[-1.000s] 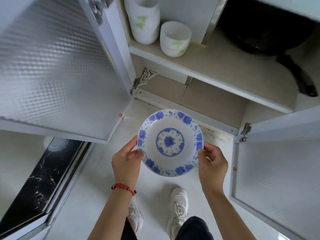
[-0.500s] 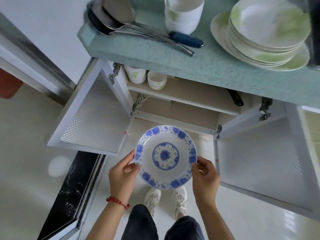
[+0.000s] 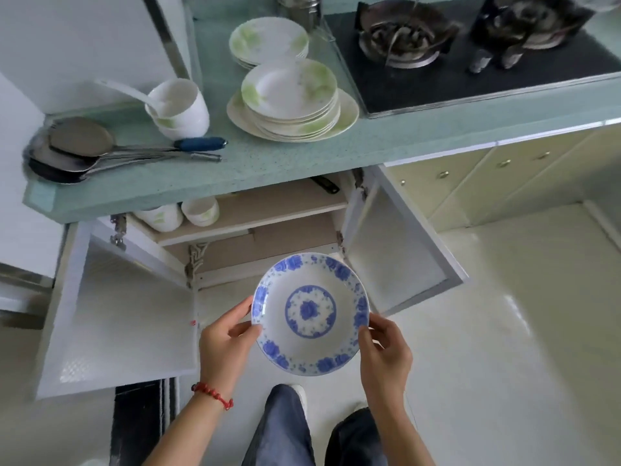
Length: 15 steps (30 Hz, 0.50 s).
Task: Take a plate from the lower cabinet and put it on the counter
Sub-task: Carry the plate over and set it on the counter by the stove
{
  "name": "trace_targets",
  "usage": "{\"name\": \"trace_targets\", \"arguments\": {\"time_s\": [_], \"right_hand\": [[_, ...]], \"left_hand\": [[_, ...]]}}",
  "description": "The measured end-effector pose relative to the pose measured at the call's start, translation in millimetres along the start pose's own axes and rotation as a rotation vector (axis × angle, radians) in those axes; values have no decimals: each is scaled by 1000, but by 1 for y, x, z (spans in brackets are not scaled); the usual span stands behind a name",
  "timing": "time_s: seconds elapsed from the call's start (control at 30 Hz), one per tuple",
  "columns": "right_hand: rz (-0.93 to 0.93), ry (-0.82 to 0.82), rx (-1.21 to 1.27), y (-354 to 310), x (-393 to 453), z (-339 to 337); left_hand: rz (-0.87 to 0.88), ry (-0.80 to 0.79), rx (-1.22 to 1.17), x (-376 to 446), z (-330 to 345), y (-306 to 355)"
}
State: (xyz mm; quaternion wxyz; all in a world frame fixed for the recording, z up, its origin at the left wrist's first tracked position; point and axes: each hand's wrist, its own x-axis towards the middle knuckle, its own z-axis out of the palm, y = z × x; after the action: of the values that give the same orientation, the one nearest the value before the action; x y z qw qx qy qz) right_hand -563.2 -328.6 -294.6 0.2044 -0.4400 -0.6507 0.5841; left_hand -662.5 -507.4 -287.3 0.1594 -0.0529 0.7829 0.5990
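The plate (image 3: pixel 311 314) (blue flowers round the rim) is out of the lower cabinet (image 3: pixel 255 230) and now rides higher than a second ago, the view rising until the whole counter (image 3: pixel 255 166) shows where only shelves did. The left hand (image 3: pixel 225 344) and right hand (image 3: pixel 386 351) each pinch an opposite edge, holding it level over the floor, well short of the counter. Bare counter lies in front of the stacked plates (image 3: pixel 292 99), a likely landing spot
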Motion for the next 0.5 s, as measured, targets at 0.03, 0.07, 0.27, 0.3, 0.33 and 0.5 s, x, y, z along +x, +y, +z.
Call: {"name": "trace_targets", "arguments": {"time_s": [0.03, 0.07, 0.27, 0.3, 0.33, 0.5], "right_hand": [[5, 35, 16, 0, -1, -13], [7, 69, 29, 0, -2, -27], [36, 279, 84, 15, -4, -128], [35, 316, 84, 18, -4, -146], [36, 356, 84, 21, -5, -164], [46, 533, 76, 35, -14, -252]], "left_hand": [[11, -39, 8, -3, 10, 4], [21, -80, 17, -7, 22, 9], [76, -314, 86, -43, 109, 29], [83, -350, 98, -51, 125, 31], [86, -384, 109, -59, 141, 34], [134, -550, 145, -106, 224, 47]]}}
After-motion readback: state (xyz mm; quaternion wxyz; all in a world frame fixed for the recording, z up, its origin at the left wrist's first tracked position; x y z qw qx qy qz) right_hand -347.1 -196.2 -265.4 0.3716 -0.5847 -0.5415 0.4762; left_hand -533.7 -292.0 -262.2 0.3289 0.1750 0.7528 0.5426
